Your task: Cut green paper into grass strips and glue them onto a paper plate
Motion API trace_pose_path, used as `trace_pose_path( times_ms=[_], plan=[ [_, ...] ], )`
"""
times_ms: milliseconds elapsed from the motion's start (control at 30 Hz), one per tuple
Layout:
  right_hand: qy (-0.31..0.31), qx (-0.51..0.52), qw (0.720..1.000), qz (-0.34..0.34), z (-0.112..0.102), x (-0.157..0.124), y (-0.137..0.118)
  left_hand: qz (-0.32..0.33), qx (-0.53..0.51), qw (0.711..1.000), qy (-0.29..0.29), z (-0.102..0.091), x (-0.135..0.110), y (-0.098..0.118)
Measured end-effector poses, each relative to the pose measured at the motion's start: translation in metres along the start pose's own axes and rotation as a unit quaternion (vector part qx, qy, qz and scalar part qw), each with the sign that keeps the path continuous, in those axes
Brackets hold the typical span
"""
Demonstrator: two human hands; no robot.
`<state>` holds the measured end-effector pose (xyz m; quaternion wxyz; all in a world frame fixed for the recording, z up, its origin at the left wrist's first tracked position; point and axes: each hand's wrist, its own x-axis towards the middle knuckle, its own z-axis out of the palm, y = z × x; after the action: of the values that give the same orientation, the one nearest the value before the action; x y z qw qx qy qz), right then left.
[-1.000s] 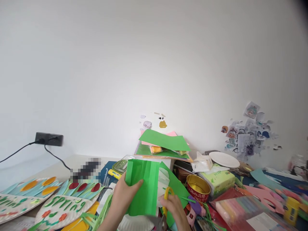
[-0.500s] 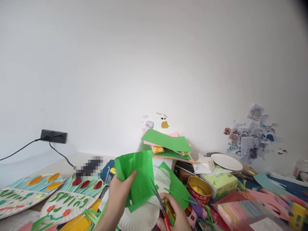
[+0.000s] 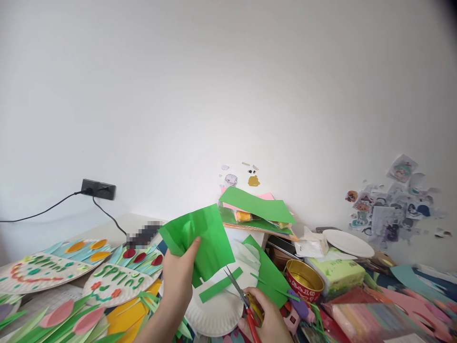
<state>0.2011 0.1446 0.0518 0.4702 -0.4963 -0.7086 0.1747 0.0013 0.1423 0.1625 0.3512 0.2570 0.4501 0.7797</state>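
Observation:
My left hand [image 3: 180,274] grips a sheet of green paper [image 3: 210,238], thumb on the near face and fingers behind it. The sheet is creased and its lower edge is cut. My right hand [image 3: 264,312] is closed round the scissors [image 3: 246,302], which have red and yellow handles. Their slightly parted blades point up and left, just beneath the sheet. A narrow green paper strip [image 3: 219,286] shows below the sheet, over a white paper plate [image 3: 210,314].
Decorated "Spring" plates [image 3: 116,281] lie on the left. To the right stand a red and gold tin [image 3: 305,281] and a green tissue pack [image 3: 335,271]. Stacked coloured paper [image 3: 257,205] sits at the back. A black socket [image 3: 98,189] is on the wall.
A green strip has come off the sheet's lower edge and lies apart over the plate. The sheet has tilted. The scissors are now clear of the paper, and the view has shifted left.

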Motion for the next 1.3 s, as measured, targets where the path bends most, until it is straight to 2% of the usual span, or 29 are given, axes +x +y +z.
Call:
trace_pose_path(
  times_ms=[100,167,267,467,733,967,1300],
  plan=[
    [-0.053,0.089,0.994,0.032,-0.003,0.001,0.000,-0.029,0.007,0.999,-0.012,0.004,-0.007,-0.004],
    [-0.068,0.121,0.990,0.039,-0.004,0.003,0.002,-0.045,0.005,0.999,-0.028,0.006,-0.012,-0.006],
    [-0.074,0.140,0.987,0.040,-0.005,0.005,0.008,-0.051,-0.007,0.998,-0.047,0.007,-0.017,-0.007],
    [-0.128,0.174,0.975,0.051,-0.007,0.009,0.016,-0.059,0.004,0.997,-0.044,0.009,-0.019,-0.005],
    [-0.124,0.203,0.970,0.052,-0.006,0.012,0.026,-0.061,-0.007,0.996,-0.067,0.007,-0.019,-0.008],
    [-0.127,0.219,0.966,0.058,-0.008,0.010,0.017,-0.056,-0.008,0.996,-0.074,0.008,-0.018,-0.008],
    [-0.059,0.211,0.975,0.034,-0.004,0.009,0.016,-0.048,0.003,0.996,-0.076,0.008,-0.018,-0.009]
  ],
)
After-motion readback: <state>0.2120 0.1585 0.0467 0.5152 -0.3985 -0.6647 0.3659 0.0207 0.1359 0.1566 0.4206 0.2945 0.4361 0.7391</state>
